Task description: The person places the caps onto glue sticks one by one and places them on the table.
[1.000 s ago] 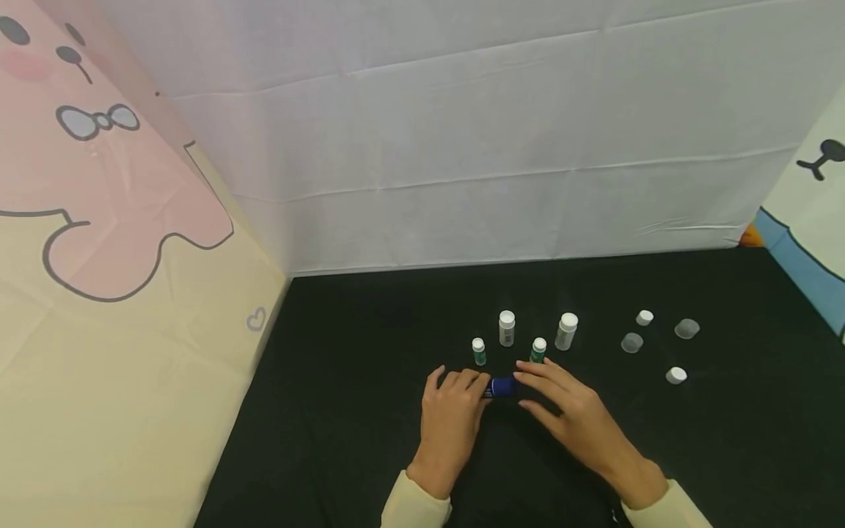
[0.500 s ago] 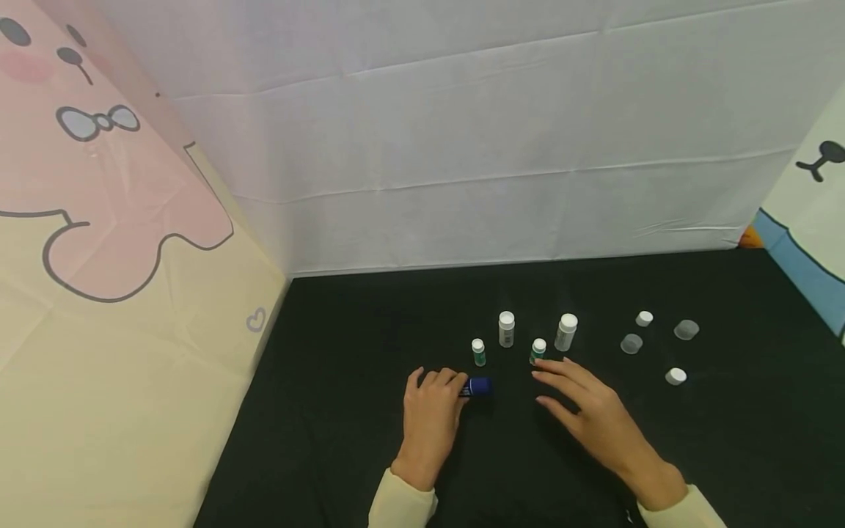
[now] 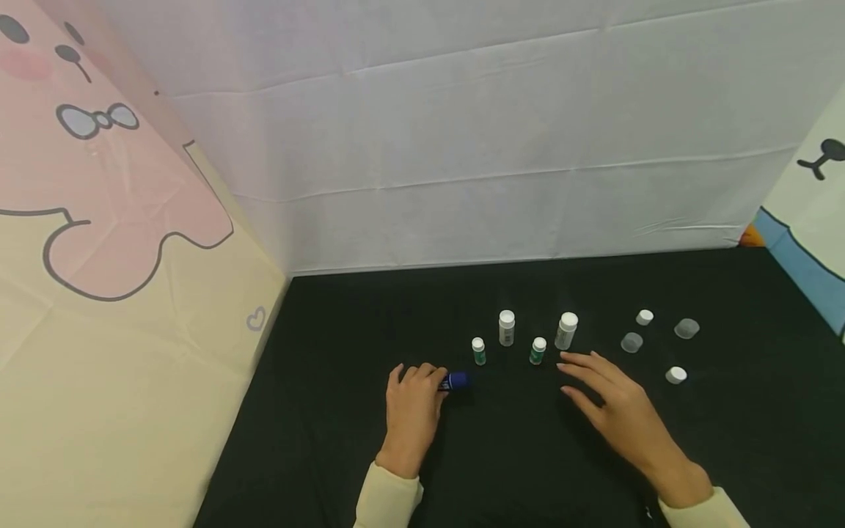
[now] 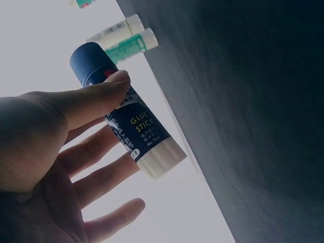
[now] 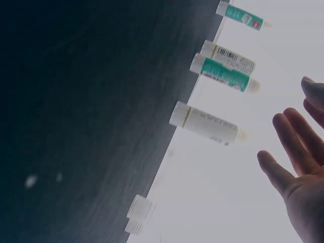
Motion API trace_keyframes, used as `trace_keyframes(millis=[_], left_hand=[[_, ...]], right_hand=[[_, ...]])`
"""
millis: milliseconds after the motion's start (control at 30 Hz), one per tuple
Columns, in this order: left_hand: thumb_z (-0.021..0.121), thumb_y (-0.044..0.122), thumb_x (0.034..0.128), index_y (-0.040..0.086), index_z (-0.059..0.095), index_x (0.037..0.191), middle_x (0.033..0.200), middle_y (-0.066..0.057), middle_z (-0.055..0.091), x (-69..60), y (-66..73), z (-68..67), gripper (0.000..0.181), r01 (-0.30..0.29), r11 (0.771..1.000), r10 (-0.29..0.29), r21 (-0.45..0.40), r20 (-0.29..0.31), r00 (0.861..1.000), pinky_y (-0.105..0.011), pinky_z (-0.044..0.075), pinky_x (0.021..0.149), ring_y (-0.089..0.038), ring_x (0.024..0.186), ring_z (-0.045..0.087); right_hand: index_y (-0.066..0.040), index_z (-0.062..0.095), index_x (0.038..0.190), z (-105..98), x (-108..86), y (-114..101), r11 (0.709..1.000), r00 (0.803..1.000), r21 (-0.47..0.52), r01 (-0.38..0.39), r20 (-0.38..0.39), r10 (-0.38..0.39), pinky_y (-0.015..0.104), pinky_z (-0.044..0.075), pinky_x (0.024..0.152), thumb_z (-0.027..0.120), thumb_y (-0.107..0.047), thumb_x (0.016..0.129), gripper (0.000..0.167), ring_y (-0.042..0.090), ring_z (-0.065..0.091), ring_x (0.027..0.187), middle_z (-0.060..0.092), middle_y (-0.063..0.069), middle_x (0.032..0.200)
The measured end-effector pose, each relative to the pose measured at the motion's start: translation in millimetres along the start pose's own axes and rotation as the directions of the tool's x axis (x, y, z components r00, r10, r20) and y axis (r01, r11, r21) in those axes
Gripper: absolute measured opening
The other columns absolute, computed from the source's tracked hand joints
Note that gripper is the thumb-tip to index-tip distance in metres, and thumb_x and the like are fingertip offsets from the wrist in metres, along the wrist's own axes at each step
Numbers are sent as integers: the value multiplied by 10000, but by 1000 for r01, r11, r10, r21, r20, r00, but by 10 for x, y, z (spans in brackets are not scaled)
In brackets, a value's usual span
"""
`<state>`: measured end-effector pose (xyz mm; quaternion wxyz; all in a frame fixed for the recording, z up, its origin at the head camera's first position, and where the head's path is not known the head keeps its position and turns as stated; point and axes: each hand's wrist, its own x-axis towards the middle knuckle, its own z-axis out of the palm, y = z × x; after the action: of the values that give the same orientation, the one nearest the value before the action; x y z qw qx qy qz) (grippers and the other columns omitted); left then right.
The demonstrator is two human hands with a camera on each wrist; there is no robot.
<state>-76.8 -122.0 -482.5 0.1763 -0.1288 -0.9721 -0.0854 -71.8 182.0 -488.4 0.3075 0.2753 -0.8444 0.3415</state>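
Black tabletop against white hanging cloth: dark-blue cylindrical plastic glue stick, pinched by the left hand to the left of upright white-capped tubes, probably light, stiff, slightly slick, best held mid-barrel, while the right hand, fingers loosely spread, holds nothing.

We see the left hand grip a blue stick at the black tabletop. The right hand is near a tall white tube; left of that tube stand another white tube and two small green tubes. Farther right we find white caps and translucent pieces.
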Motion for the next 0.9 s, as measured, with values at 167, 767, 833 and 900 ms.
trace_keyframes(millis=[167, 767, 833, 900], left_hand=[[960, 169, 754, 131, 835, 1055, 1010, -10, 787, 11, -63, 0, 327, 19, 1000, -19, 4, 6, 1000, -582, 539, 1018, -211, 900, 743], [954, 150, 754, 126, 834, 1060, 997, -21, 786, 9, -296, 18, 329, 77, 997, -77, 20, 36, 996, -552, 546, 1001, -227, 894, 743], [952, 143, 759, 120, 834, 1061, 995, -27, 786, 11, -320, 15, 326, 85, 996, -86, 17, 40, 996, -549, 549, 993, -230, 890, 744], [951, 137, 760, 113, 833, 1061, 993, -33, 786, 12, -342, 9, 324, 89, 996, -90, 17, 41, 995, -545, 552, 983, -234, 885, 743]], right_hand=[[-20, 783, 1104, -35, -28, 66, 1000, 1000, -11, -12, -11, 12, 198, 328, 1215, 498, -509, 1084, 567, 324, 683, 1070, 749, 125, 1195], [-10, 778, 1116, -234, -87, 213, 992, 994, -66, -104, 20, 106, 19, 284, 1094, 478, -557, 1065, 627, 204, 648, 1068, 747, 134, 1197], [-8, 775, 1118, -260, -104, 235, 990, 992, -76, -121, 25, 123, 17, 273, 1099, 464, -574, 1059, 649, 197, 642, 1085, 745, 141, 1199], [-12, 775, 1121, -282, -122, 259, 987, 990, -91, -134, 29, 137, 14, 260, 1103, 449, -592, 1052, 669, 206, 636, 1093, 745, 145, 1200]])
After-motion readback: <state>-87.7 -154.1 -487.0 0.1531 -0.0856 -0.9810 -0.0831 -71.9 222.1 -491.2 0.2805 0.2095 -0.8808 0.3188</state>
